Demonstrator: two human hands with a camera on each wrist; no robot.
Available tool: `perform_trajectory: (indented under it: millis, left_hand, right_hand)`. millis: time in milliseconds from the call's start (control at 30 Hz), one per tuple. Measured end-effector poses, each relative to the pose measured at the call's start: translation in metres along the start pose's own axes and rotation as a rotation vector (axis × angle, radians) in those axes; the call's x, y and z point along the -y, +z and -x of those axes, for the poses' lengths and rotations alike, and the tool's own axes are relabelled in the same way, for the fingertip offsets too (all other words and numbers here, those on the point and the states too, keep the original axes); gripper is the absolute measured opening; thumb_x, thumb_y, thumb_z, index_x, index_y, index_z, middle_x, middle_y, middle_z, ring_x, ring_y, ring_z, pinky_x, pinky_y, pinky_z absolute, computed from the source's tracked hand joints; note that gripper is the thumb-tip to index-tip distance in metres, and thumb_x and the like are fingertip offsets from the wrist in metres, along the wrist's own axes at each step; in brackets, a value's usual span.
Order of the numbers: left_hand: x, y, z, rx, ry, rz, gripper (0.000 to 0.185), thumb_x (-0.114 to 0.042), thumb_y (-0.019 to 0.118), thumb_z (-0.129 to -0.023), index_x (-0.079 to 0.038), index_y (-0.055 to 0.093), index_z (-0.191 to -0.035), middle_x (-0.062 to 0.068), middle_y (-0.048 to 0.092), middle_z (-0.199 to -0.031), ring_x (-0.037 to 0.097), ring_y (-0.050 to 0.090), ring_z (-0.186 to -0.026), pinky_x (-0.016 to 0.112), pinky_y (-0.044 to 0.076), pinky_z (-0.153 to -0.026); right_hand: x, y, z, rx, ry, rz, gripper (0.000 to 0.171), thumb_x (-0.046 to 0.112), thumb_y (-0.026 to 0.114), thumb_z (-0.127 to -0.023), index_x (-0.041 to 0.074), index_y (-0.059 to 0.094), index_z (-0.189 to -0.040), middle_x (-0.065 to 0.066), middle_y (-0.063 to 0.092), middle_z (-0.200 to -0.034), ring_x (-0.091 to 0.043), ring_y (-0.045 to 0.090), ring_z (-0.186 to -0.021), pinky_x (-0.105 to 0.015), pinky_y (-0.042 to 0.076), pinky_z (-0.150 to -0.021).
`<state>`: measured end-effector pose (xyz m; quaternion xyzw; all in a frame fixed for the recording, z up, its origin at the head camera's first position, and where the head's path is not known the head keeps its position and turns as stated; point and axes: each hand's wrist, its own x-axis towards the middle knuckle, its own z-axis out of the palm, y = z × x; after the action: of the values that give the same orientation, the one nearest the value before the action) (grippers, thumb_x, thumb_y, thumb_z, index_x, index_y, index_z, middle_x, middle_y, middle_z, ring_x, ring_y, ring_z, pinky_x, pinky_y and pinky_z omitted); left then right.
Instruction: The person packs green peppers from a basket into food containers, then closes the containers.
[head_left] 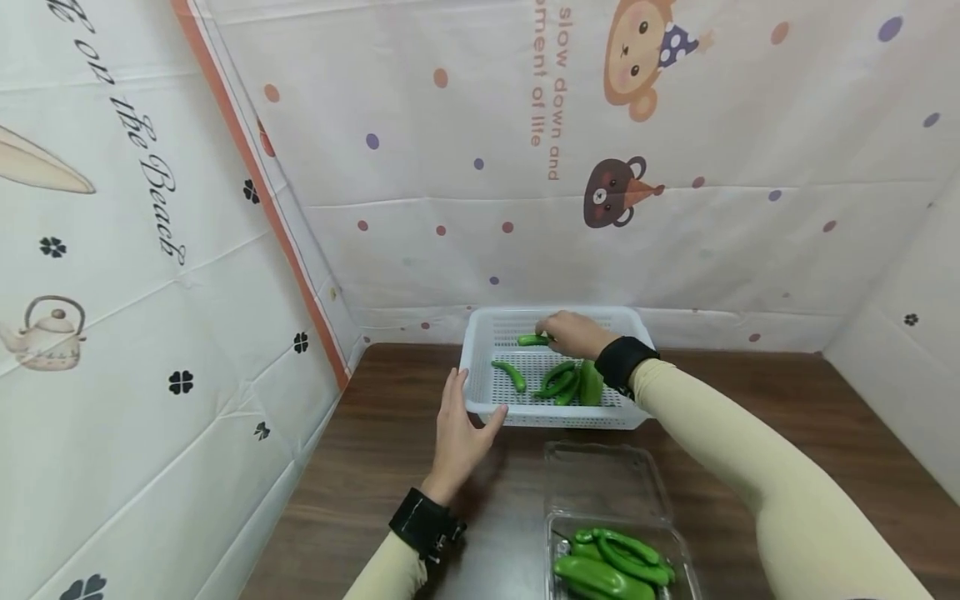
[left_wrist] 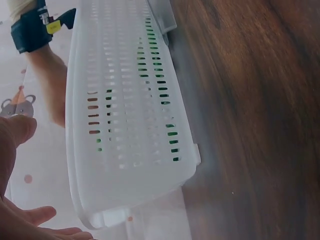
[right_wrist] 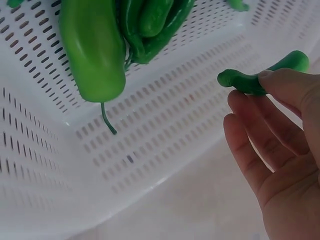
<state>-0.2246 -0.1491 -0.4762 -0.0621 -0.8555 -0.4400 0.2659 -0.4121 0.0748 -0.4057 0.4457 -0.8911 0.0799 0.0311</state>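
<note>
Fingers of my right hand (head_left: 573, 332) pinch a small green pepper (head_left: 533, 340) over the far side of the white basket (head_left: 480, 354); the right wrist view shows the pepper (right_wrist: 260, 77) caught at one end between fingertips, above the slotted floor. My left hand (head_left: 459, 432) lies flat and relaxed against the basket's near left corner, fingers straight, thumb touching the wall, gripping nothing. More green peppers (head_left: 561, 382) lie in the basket, one alone to the left, the others bunched at the right. Nearer me on the brown table (head_left: 375, 467) sits an open clear plastic box (head_left: 600, 475) with a heap of peppers in its near half.
</note>
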Motion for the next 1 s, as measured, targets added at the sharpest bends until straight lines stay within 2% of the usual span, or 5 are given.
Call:
perform_trajectory:
  millis: [267, 467, 767, 900, 1000]
  left_hand:
    - [-0.006, 0.002, 0.0, 0.032, 0.014, 0.038, 0.092, -0.037, 0.083, -0.085, -0.001, 0.033, -0.154, 0.028, 0.028, -0.162, 0.038, 0.043, -0.142, 0.055, 0.048, -0.107]
    - [-0.013, 0.005, 0.005, 0.076, 0.055, 0.085, 0.093, -0.036, 0.084, -0.084, -0.006, 0.03, -0.154, 0.027, 0.026, -0.163, 0.038, 0.047, -0.138, 0.056, 0.05, -0.102]
    - [-0.029, 0.004, 0.013, 0.093, 0.162, 0.078, 0.094, -0.039, 0.083, -0.085, -0.009, 0.029, -0.156, 0.012, 0.023, -0.168, 0.032, 0.034, -0.149, 0.057, 0.042, -0.111]
    - [-0.034, 0.003, 0.016, 0.091, 0.239, 0.072, 0.096, -0.038, 0.083, -0.085, -0.009, 0.027, -0.157, 0.01, 0.023, -0.168, 0.032, 0.031, -0.151, 0.057, 0.039, -0.114]
    - [-0.037, 0.002, 0.019, 0.094, 0.272, 0.082, 0.097, -0.038, 0.083, -0.085, -0.011, 0.027, -0.158, 0.008, 0.024, -0.168, 0.03, 0.03, -0.152, 0.055, 0.038, -0.116]
  right_hand:
    - [0.017, -0.014, 0.02, -0.086, -0.085, -0.004, 0.026, 0.0, 0.072, -0.094, 0.003, 0.072, -0.119, -0.014, 0.072, -0.107, -0.027, 0.069, -0.094, -0.042, 0.058, -0.081]
    - [0.026, -0.013, 0.045, -0.167, -0.113, 0.041, 0.03, 0.003, 0.076, -0.091, 0.004, 0.072, -0.121, -0.011, 0.07, -0.103, -0.024, 0.068, -0.088, -0.039, 0.058, -0.075]
    - [0.042, -0.022, 0.075, -0.262, -0.162, 0.089, 0.032, 0.003, 0.078, -0.09, 0.006, 0.072, -0.121, -0.007, 0.066, -0.098, -0.018, 0.063, -0.08, -0.032, 0.054, -0.067]
    - [0.049, -0.027, 0.089, -0.31, -0.211, 0.102, 0.031, 0.003, 0.077, -0.09, 0.006, 0.071, -0.121, -0.007, 0.064, -0.099, -0.018, 0.061, -0.08, -0.032, 0.052, -0.067]
    - [0.055, -0.031, 0.099, -0.335, -0.246, 0.101, 0.032, 0.005, 0.078, -0.09, 0.006, 0.071, -0.121, -0.007, 0.064, -0.1, -0.017, 0.06, -0.08, -0.032, 0.052, -0.068]
